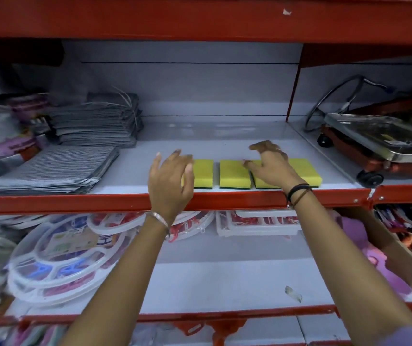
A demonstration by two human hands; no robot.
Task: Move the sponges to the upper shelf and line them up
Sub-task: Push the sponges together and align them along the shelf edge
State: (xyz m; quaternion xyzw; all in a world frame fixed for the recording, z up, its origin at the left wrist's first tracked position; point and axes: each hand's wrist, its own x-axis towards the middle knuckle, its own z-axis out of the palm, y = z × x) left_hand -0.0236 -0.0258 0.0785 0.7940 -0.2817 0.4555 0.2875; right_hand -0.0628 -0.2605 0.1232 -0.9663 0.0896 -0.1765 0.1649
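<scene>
Yellow sponges with dark green undersides lie in a row near the front edge of the upper shelf. The left sponge is half covered by my left hand, which hovers with fingers spread and holds nothing. The middle sponge lies fully in view. My right hand rests over the right sponge, fingers spread and curled, fingertips touching its top and the middle sponge's right edge. How many sponges lie under my right hand, I cannot tell.
Folded grey cloths are stacked at the shelf's left. A red trolley with a steel tray stands at the right behind a red divider. The lower shelf holds round white hangers and a white rack.
</scene>
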